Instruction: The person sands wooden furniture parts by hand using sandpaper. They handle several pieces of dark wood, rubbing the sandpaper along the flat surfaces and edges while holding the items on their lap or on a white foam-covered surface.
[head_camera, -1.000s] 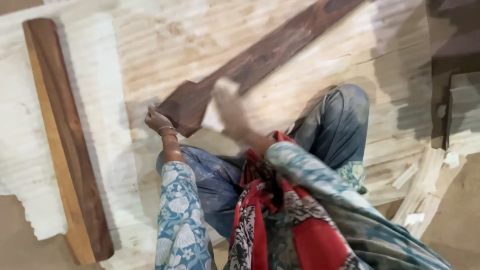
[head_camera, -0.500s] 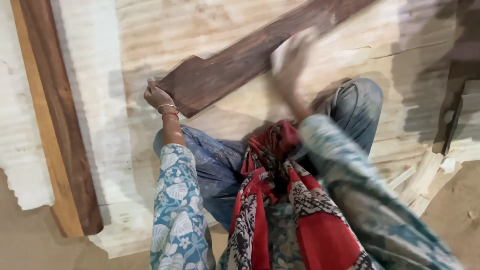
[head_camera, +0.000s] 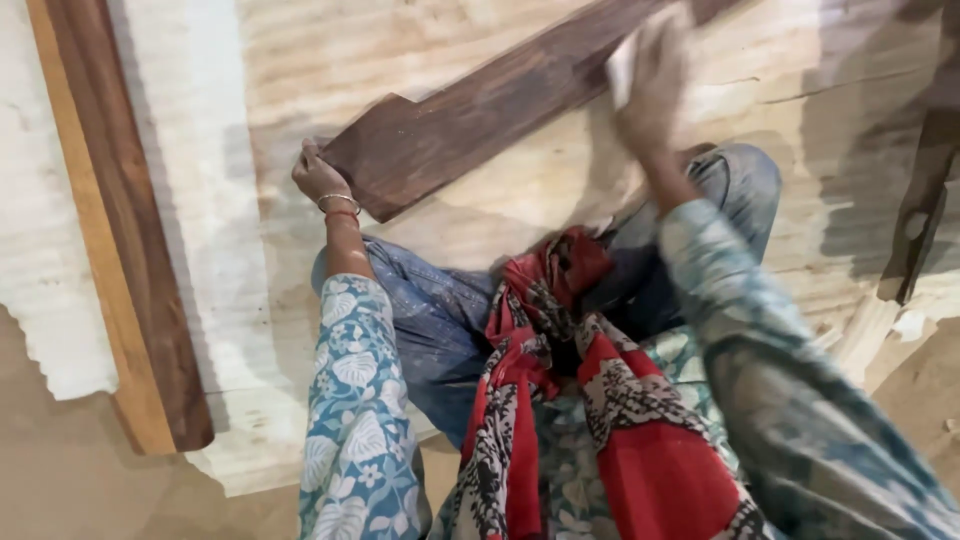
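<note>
Dark plank (head_camera: 480, 125) steadied and rubbed.
Its near end is gripped by the left hand (head_camera: 318, 177); a pale pad (head_camera: 620, 72) (blurred, perhaps sandpaper) is clasped by the right hand (head_camera: 655, 85).

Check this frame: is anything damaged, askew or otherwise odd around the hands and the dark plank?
Nothing alarming. The dark plank has a notched near end by the left hand. The right hand, pressing a pale pad, is motion-blurred. The pale sheet at left has a ragged, torn-looking edge. Wood offcuts lie scattered at right.
</note>
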